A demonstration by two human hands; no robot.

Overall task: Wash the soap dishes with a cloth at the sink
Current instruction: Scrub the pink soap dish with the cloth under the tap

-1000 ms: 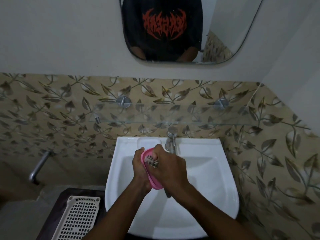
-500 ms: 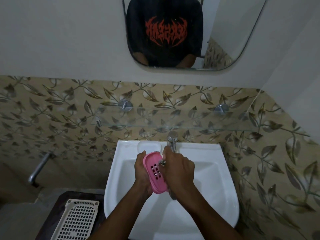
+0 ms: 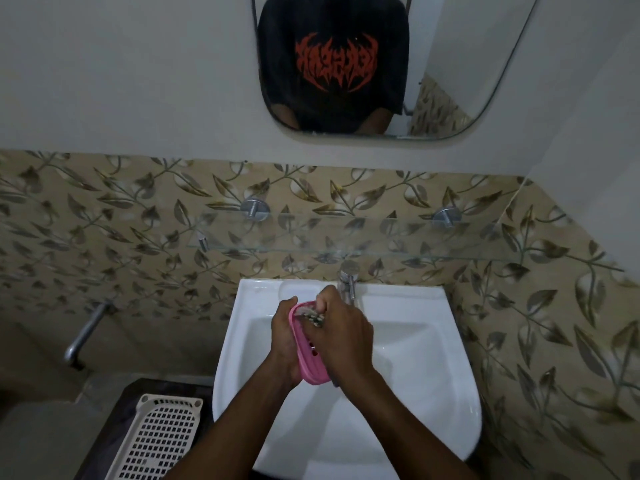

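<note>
Over the sink (image 3: 415,358) our left hand (image 3: 284,344) holds the pink dish (image 3: 309,362) on edge, fingers (image 3: 288,304) curled round its back, while our right hand (image 3: 348,339) pinches the cloth (image 3: 313,318) against its slotted face; light, stiff and likely slippery when wet, it wants gripping by the rims.

The right hand (image 3: 346,337) hides most of the cloth (image 3: 312,318) and soap dish (image 3: 308,365); the basket (image 3: 156,441) runs off the bottom edge.

Left hand (image 3: 285,337): soap dish (image 3: 308,362); right hand (image 3: 346,337): cloth (image 3: 311,318)
</note>
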